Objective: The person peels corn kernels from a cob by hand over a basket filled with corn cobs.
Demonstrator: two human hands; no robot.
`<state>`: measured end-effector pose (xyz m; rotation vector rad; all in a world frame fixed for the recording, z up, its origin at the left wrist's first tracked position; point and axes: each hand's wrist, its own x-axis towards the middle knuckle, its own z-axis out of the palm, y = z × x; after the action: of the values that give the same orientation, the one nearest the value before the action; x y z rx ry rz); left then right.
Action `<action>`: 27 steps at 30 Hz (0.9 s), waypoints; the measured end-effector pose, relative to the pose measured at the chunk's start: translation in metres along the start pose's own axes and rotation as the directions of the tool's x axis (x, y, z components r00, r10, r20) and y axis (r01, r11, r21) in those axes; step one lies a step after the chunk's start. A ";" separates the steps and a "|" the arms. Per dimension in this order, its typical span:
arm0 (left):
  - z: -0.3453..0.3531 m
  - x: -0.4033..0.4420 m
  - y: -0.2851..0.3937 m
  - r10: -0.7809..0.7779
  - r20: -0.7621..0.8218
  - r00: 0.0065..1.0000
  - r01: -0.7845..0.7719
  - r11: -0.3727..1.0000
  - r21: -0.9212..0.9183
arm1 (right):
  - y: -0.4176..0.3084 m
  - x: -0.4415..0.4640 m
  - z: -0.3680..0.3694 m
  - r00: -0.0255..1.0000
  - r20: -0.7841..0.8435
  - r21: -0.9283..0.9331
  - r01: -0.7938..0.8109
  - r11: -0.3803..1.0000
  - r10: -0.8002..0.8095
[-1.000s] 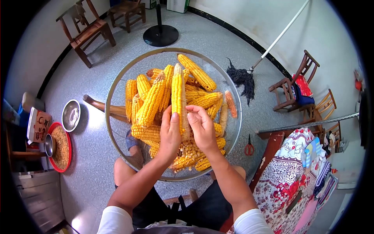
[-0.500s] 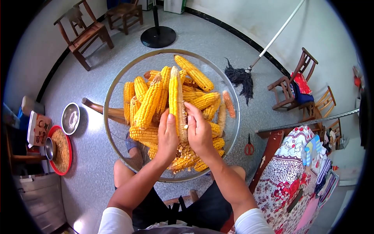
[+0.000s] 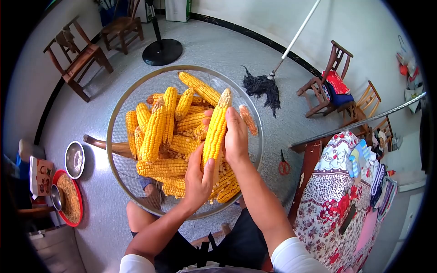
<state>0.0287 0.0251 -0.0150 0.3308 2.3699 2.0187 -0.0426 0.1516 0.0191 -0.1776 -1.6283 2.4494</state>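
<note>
Yellow kernels cover the corn cob (image 3: pixel 215 136) gripped between both hands, tilted with its pale tip up and to the right, over the middle of a round mesh sieve (image 3: pixel 122 118). The left hand (image 3: pixel 199 181) grasps its lower end, thumb against the near side; the right hand (image 3: pixel 236 140) grasps its right side, some fingertips showing past its left side. Around and under them lies a heap of cobs (image 3: pixel 154 133), with loose kernels (image 3: pixel 179 155) among them. One reddish cob (image 3: pixel 248 120) lies apart from the heap, near the sieve's upper right edge. Beyond, on the floor (image 3: pixel 102 182), scissors (image 3: pixel 284 168) lie to the right, near a flowered cloth (image 3: pixel 318 227), and a black mop (image 3: pixel 263 88) rests above. At left sit a metal bowl (image 3: pixel 74 160) and a red tray (image 3: pixel 81 205) of grain (image 3: pixel 70 193), with a smaller bowl (image 3: pixel 57 197) at the tray's left edge. A black stand (image 3: pixel 163 52) and wooden chair (image 3: pixel 84 63) stand at upper left.
</note>
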 end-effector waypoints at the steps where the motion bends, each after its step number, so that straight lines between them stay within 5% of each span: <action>1: 0.001 -0.002 0.000 -0.010 0.000 1.000 0.010 1.000 0.001 | 0.002 0.001 -0.001 0.999 -0.030 0.001 -0.018 1.000 0.018; 12: 0.004 -0.009 0.005 -0.031 0.086 0.996 0.021 0.992 0.121 | -0.001 -0.003 0.005 0.995 -0.093 -0.159 -0.057 0.986 0.043; 21: 0.005 -0.008 0.004 -0.047 0.057 0.997 0.050 0.998 -0.048 | -0.003 0.001 0.009 0.967 -0.170 -0.013 -0.195 0.981 0.190; 27: 0.000 -0.002 0.002 -0.256 0.051 0.965 0.260 0.923 -0.284 | 0.008 -0.003 0.008 0.984 -0.064 0.106 -0.157 0.982 0.164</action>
<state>0.0306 0.0247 -0.0134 0.0213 1.9461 2.1775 -0.0417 0.1404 0.0149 -0.3923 -1.5112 2.6033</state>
